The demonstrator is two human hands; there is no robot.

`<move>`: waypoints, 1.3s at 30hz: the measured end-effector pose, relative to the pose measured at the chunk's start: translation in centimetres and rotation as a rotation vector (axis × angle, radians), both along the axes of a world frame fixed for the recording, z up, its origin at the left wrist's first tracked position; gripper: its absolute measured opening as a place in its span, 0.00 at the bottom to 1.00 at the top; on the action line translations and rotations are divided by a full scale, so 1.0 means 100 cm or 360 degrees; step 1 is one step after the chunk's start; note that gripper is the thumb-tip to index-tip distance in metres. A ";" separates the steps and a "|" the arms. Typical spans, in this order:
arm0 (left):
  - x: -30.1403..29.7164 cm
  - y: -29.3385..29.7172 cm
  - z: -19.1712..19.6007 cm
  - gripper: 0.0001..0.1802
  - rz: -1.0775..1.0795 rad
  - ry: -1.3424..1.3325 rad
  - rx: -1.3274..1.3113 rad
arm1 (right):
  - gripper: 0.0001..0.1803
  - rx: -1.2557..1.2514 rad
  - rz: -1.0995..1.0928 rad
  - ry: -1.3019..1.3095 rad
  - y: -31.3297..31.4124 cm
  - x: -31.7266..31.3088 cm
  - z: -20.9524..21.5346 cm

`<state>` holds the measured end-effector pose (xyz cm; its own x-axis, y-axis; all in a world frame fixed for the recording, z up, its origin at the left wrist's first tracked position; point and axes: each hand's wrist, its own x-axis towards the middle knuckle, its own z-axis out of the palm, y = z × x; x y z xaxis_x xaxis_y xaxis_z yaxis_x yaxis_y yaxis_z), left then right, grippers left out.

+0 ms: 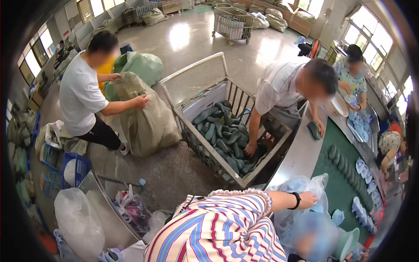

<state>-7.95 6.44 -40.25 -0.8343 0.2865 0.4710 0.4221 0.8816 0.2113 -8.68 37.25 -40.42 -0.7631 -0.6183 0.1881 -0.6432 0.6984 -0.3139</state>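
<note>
From a striped, frilled sleeve my left hand reaches right, a black band at its wrist. Its fingers are closed at the rim of a clear plastic bag holding light-blue things. A blurred patch covers much of what lies below the bag, and I make out no right hand. Beside the bag runs a green conveyor belt. Dark green shoe lasts line it, next to a row of light-blue shoe parts. A pale green bowl-like piece sits close by.
Ahead, a co-worker bends over a metal cart of dark green lasts, holding one last above the belt's metal edge. Another person at left grips a large beige sack. Blue crate and white plastic bag stand at lower left.
</note>
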 end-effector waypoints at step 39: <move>0.117 -0.065 -0.043 0.05 0.0288 -0.0083 -0.0186 | 0.27 0.0759 0.0355 -0.0747 -0.096 0.085 0.045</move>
